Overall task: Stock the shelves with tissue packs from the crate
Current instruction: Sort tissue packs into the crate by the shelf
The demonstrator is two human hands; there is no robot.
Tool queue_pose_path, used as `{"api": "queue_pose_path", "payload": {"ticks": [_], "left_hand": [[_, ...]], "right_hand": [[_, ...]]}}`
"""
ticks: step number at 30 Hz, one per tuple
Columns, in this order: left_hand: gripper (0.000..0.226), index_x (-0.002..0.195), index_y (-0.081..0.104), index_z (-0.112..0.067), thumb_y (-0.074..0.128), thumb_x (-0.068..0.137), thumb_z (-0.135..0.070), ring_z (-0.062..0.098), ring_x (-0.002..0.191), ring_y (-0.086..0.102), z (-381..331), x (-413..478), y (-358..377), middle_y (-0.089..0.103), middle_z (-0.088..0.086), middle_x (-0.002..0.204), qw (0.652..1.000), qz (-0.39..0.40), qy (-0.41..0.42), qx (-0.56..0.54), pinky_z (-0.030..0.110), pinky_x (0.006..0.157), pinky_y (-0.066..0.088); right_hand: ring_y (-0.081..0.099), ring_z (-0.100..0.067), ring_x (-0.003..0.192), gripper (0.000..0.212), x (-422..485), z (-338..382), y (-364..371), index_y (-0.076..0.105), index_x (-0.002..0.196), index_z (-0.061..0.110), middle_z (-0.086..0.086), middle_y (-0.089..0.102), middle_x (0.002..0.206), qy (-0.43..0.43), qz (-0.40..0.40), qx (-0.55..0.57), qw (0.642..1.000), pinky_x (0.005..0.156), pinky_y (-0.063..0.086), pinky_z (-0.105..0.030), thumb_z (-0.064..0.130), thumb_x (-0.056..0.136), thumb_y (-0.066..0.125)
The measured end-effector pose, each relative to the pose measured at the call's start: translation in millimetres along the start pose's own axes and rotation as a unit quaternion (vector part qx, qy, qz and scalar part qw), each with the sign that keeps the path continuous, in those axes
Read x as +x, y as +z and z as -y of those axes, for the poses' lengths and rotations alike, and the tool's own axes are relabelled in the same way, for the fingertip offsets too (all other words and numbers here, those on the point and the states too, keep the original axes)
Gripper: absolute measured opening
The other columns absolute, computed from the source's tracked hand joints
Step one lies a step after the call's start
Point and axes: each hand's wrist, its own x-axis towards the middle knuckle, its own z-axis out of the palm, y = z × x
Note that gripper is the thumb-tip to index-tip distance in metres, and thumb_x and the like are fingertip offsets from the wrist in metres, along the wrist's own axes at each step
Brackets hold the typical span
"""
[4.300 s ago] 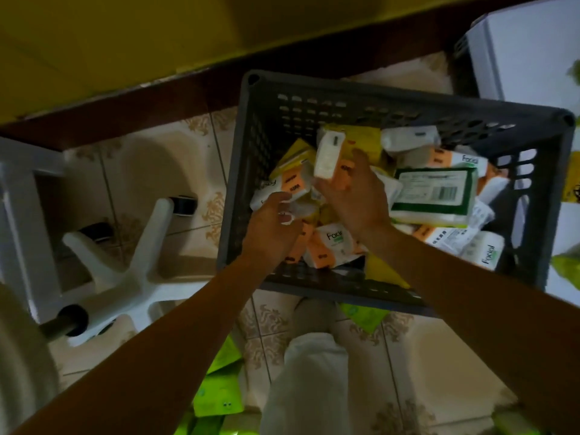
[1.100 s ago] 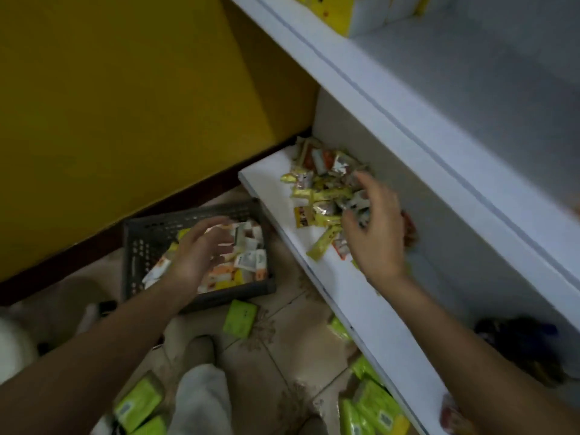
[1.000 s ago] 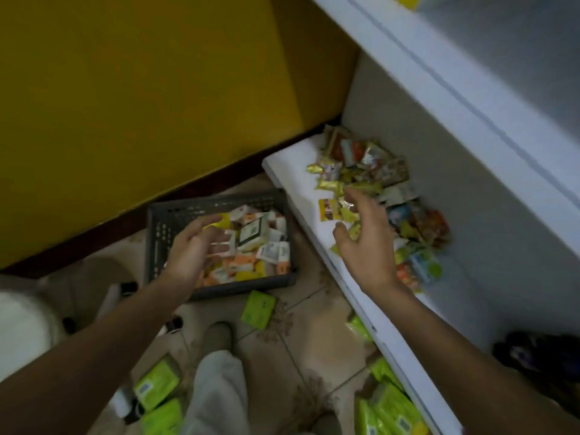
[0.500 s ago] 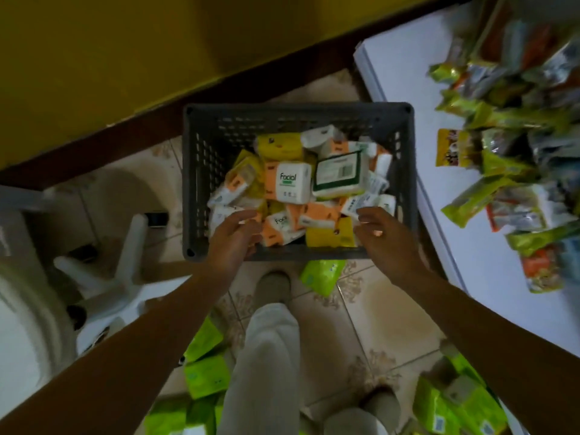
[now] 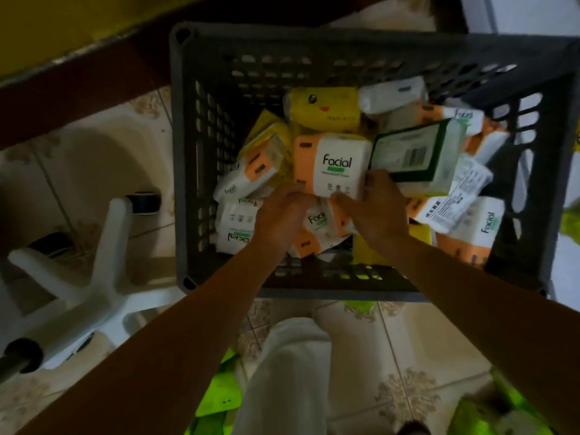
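Facial pack (image 5: 332, 164) might slip back into the crate (image 5: 188, 152).
On slick wrap, the right hand (image 5: 378, 213) pinched its corner; the left hand (image 5: 282, 218) grip was unclear.

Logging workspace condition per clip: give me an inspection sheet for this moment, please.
Surface: beige patterned floor tiles under the crate.
Job's things: dark grey slotted plastic crate heaped with tissue packs; orange-and-white Facial tissue pack on top, yellow tissue pack beyond it.
Clutter: bright green packs on the floor.
Hands: right hand grips the Facial pack; left hand curled at its lower corner, grip unclear.
Cables: nothing seen.
Surroundings: white wheeled chair base, yellow wall.
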Motion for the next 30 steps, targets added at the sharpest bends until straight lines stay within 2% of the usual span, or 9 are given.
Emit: {"api": "queue_pose_path", "payload": {"ticks": [4, 10, 12, 15, 18, 21, 23, 26, 30], "left_hand": [[0.021, 0.108, 0.056, -0.021, 0.055, 0.089, -0.015, 0.024, 0.112, 0.054, 3, 2, 6, 0.058, 0.003, 0.115, 1.0, -0.004, 0.004, 0.008, 0.044, 0.1, 0.044], [0.039, 0.113, 0.05, -0.017, 0.064, 0.082, 0.001, 0.016, 0.103, 0.052, -2, -22, 6, 0.052, -0.008, 0.099, 0.996, -0.043, 0.073, 0.007, 0.039, 0.097, 0.045], [0.056, 0.129, 0.044, -0.016, 0.066, 0.08, 0.0, 0.017, 0.109, 0.051, -8, -37, 4, 0.048, -0.006, 0.107, 0.995, -0.044, 0.089, 0.032, 0.035, 0.097, 0.045], [0.078, 0.141, 0.027, -0.02, 0.067, 0.079, 0.003, 0.007, 0.104, 0.045, -22, -67, 10, 0.045, -0.017, 0.098, 0.993, -0.013, 0.107, 0.05, 0.022, 0.087, 0.043], [0.09, 0.143, 0.019, -0.027, 0.069, 0.075, 0.006, 0.012, 0.104, 0.048, -33, -95, 20, 0.049, -0.006, 0.109, 0.992, 0.038, 0.107, 0.057, 0.031, 0.086, 0.045], [0.075, 0.13, 0.034, -0.029, 0.07, 0.074, 0.004, 0.019, 0.107, 0.053, -40, -126, 37, 0.053, 0.0, 0.115, 0.987, 0.046, 0.137, 0.071, 0.039, 0.09, 0.047], [0.064, 0.13, 0.039, -0.022, 0.067, 0.077, 0.003, 0.018, 0.107, 0.053, -45, -151, 51, 0.053, 0.0, 0.114, 0.985, 0.036, 0.157, 0.054, 0.033, 0.085, 0.047], [0.061, 0.131, 0.042, -0.016, 0.066, 0.079, 0.003, 0.013, 0.096, 0.056, -53, -188, 77, 0.055, 0.0, 0.112, 0.976, 0.041, 0.209, 0.045, 0.019, 0.068, 0.048], [0.053, 0.121, 0.046, -0.018, 0.066, 0.078, 0.007, -0.004, 0.081, 0.052, -63, -243, 122, 0.053, -0.013, 0.097, 0.956, 0.066, 0.279, 0.069, 0.006, 0.057, 0.047]], "right_hand": [[0.058, -0.027, 0.111, 0.05, 1, 9, 2, 0.046, 0.118, 0.007, -0.012, 0.059, 0.123, 0.025, -0.004, 0.024, 0.999, 0.089, 0.051, -0.042, 0.02, 0.078, 0.074], [0.057, -0.015, 0.105, 0.055, -27, 15, -35, 0.042, 0.13, 0.012, -0.007, 0.059, 0.121, 0.038, 0.008, 0.151, 0.988, 0.076, 0.05, -0.021, 0.01, 0.082, 0.07], [0.057, -0.015, 0.105, 0.065, -41, 15, -52, 0.037, 0.137, 0.017, -0.006, 0.058, 0.119, 0.046, 0.012, 0.194, 0.98, 0.084, 0.053, -0.03, 0.01, 0.081, 0.071], [0.06, -0.021, 0.108, 0.075, -64, 15, -81, 0.031, 0.142, 0.028, -0.007, 0.059, 0.119, 0.039, 0.013, 0.248, 0.968, 0.084, 0.056, -0.044, 0.009, 0.081, 0.071], [0.061, -0.008, 0.098, 0.073, -89, 12, -112, 0.033, 0.138, 0.04, 0.001, 0.056, 0.115, -0.017, 0.012, 0.255, 0.967, 0.075, 0.059, -0.032, 0.006, 0.083, 0.067], [0.058, -0.005, 0.102, 0.065, -119, 7, -143, 0.034, 0.126, 0.049, 0.001, 0.051, 0.127, -0.073, 0.016, 0.265, 0.961, 0.071, 0.057, -0.022, 0.004, 0.088, 0.061], [0.058, -0.017, 0.111, 0.056, -138, -1, -164, 0.034, 0.124, 0.049, -0.001, 0.05, 0.134, -0.109, 0.007, 0.258, 0.96, 0.077, 0.057, -0.024, 0.008, 0.092, 0.055], [0.055, -0.013, 0.117, 0.049, -170, -18, -201, 0.037, 0.127, 0.044, 0.0, 0.051, 0.133, -0.149, -0.003, 0.264, 0.953, 0.089, 0.054, -0.03, 0.013, 0.093, 0.056], [0.054, -0.006, 0.109, 0.067, -212, -44, -256, 0.041, 0.136, 0.027, 0.003, 0.052, 0.124, -0.168, -0.059, 0.235, 0.956, 0.067, 0.046, -0.005, 0.004, 0.081, 0.07]]}}
